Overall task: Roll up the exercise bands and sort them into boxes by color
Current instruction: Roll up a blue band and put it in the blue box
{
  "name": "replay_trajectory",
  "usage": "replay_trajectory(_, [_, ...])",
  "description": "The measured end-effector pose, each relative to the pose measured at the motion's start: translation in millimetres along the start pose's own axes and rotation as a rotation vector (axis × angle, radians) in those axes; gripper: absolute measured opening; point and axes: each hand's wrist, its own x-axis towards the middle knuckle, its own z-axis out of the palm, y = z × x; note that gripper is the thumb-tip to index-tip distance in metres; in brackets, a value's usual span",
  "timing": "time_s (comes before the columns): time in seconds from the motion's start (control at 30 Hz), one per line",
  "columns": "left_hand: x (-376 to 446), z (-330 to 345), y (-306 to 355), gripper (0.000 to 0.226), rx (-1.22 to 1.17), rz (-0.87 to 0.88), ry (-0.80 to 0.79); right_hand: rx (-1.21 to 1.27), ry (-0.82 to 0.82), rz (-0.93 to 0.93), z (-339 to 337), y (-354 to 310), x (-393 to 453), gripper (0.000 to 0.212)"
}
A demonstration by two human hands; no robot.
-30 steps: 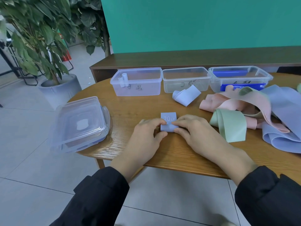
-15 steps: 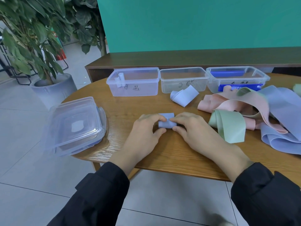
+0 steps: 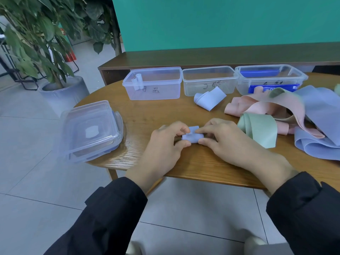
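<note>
Round wooden table under me carries 3 clear boxes along its far edge and loose bands heaped at right. Between my left hand and right hand sits the blue band roll, pinched by thumbs and forefingers at both ends. It looks soft, light, springy; I'd squeeze its ends.
</note>
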Motion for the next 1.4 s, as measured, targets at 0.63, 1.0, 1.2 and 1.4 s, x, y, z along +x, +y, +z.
replay_trajectory(0.63, [-4, 13, -12, 0.032, 0.272, 0.107, 0.129, -0.008, 0.021, -0.005, 8, -3, 0, 0.029])
replay_trajectory(1.0, [13, 10, -15, 0.022, 0.209, 0.190, 0.097, -0.124, 0.062, 0.046, 10, -5, 15, 0.033])
replay_trajectory(1.2, [20, 8, -28, 0.032, 0.258, 0.142, 0.037, 0.081, 0.098, -0.039, 11, 3, 20, 0.018])
replay_trajectory(1.4, [27, 6, -33, 0.040, 0.222, 0.020, -0.045, 0.102, 0.070, 0.011, 19, 2, 26, 0.035])
